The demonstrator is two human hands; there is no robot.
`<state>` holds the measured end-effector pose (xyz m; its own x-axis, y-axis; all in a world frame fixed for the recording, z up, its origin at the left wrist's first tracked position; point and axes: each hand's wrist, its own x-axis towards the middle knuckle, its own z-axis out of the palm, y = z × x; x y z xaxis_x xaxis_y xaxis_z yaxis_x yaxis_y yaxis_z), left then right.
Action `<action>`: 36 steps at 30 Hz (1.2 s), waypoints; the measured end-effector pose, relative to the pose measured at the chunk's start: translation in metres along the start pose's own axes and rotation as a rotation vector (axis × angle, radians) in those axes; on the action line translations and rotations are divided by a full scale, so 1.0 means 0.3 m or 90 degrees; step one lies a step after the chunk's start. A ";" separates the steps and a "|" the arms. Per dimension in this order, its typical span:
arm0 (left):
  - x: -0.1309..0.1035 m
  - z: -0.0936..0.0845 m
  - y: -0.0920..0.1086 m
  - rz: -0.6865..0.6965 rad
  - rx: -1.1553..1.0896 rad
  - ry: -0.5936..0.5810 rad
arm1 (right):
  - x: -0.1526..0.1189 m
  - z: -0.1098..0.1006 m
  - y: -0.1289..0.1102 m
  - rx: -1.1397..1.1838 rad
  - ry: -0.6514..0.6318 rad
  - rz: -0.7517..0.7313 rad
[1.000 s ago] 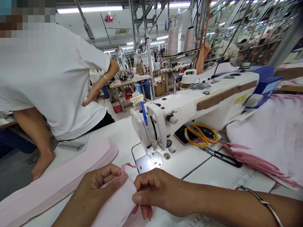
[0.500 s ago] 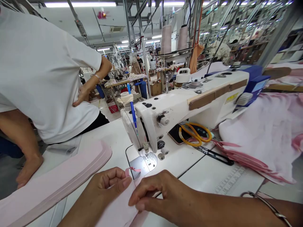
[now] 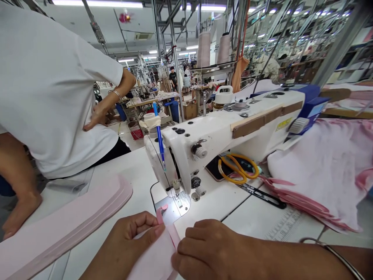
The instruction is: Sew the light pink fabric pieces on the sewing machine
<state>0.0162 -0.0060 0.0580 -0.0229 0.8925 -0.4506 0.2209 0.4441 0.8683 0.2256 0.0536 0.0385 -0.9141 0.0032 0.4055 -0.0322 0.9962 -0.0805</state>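
Compared with half a second earlier, the right hand (image 3: 208, 249) has rolled over, knuckles up, and the free end of the pink strip (image 3: 159, 216) has curled back on itself. Left hand (image 3: 139, 238): thumb and forefinger grip the pale pink fabric panel (image 3: 153, 258) where the strip crosses its tip, apparently to keep the two layers aligned. Right hand: fingers curled at the panel's right margin; the fingertips are hidden, so whether they pinch cloth cannot be told. The panel is held over the bench (image 3: 128, 165), in front of the metal needle plate (image 3: 171, 208), its face smooth and matte. Matching long, round-ended pieces form a flat stack (image 3: 84, 221) along the bench's left edge, presumably for easy reach. Orange-handled scissors (image 3: 239, 168) overlap a dark phone (image 3: 215, 169) beneath the sewing machine (image 3: 210, 136) arm, seemingly parked clear of the plate; soft, wrinkled pink-edged cloth (image 3: 314, 171) is heaped toward the bench's right edge
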 end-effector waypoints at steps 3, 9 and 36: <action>0.017 0.015 -0.014 0.017 0.008 -0.021 | -0.013 0.007 0.007 0.012 -0.058 0.017; 0.035 0.029 -0.012 0.028 0.099 -0.021 | -0.016 0.028 0.020 0.040 -0.131 0.042; 0.095 0.041 -0.049 0.003 0.290 0.068 | -0.032 0.074 0.049 0.033 -0.103 0.058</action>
<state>0.0245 0.0120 0.0299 -0.1157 0.9085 -0.4016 0.6262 0.3806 0.6805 0.2250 0.0663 0.0132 -0.9670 0.0746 0.2435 0.0360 0.9866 -0.1591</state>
